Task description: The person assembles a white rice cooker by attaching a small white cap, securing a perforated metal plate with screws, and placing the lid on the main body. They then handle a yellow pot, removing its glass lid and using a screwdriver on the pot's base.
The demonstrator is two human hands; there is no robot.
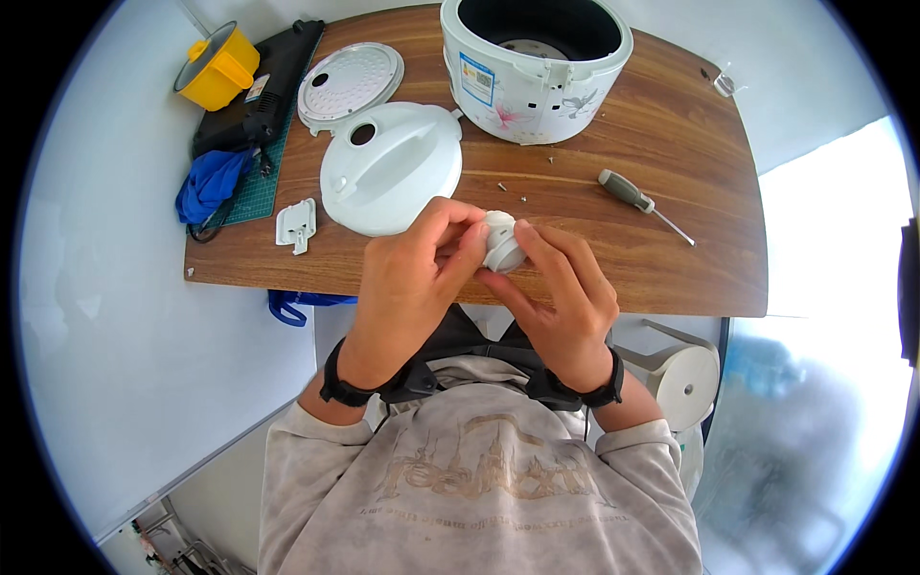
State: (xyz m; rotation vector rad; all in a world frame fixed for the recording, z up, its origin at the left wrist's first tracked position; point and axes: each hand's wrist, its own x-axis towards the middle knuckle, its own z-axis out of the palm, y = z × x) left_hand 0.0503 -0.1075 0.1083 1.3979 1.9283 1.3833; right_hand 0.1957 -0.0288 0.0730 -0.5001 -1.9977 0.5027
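Note:
Between both hands, just above the table's near edge, I hold a small round white plastic part (502, 245) that looks like a steam vent cap. My left hand (417, 257) pinches its left side with thumb and index finger. On its right side, the fingers and thumb of my right hand (561, 287) grip it. Close beyond my left hand lies a white rice cooker lid (407, 168) with a round hole. Behind that is a round white inner lid panel (369, 81). The rice cooker body (522, 91) stands open at the back, printed with flowers.
A grey-handled screwdriver (630, 192) lies on the right of the wooden table (690, 125). Small screws (502, 187) lie mid-table. At left are a white latch piece (296, 225), blue cloth (213, 185), black case (273, 86) and yellow pot (220, 72). A white stool (685, 383) stands below right.

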